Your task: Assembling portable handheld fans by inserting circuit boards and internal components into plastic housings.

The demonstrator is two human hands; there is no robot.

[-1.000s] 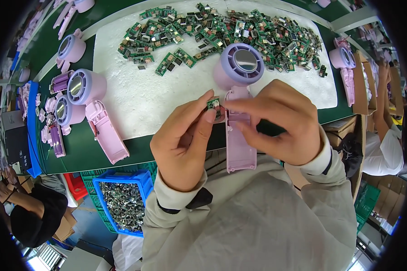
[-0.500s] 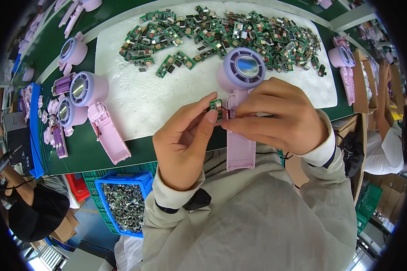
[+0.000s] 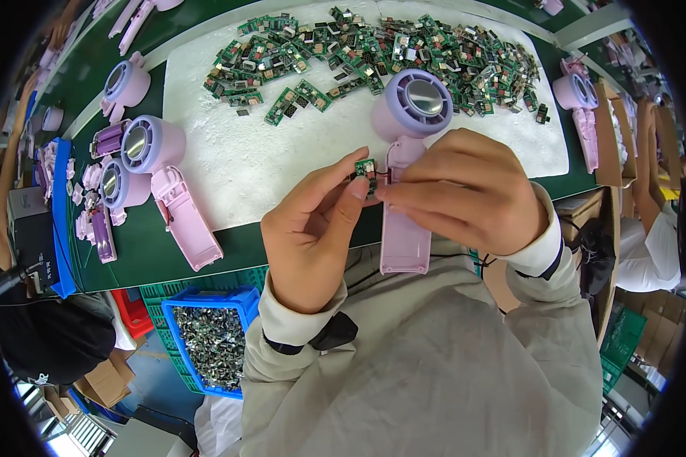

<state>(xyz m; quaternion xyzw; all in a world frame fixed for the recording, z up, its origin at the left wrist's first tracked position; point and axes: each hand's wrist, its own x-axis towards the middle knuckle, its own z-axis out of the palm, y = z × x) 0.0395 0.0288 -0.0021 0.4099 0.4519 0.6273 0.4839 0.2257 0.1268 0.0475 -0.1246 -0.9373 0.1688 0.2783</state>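
Pinching a small green circuit board between left hand and right hand grips, above table edge, white mat bare beyond.

Counts on the tabletop
Six purple fans are showing, two hands are working, and one blue crate is sitting below.

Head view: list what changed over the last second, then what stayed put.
The small green circuit board, pinched in the left hand fingertips, edged a little left, off the pink fan housing. The right hand opened slightly and now meets the board with its fingertips. Nothing was let go. The pile of boards on the white mat and the spare fan housings at left did not shift.
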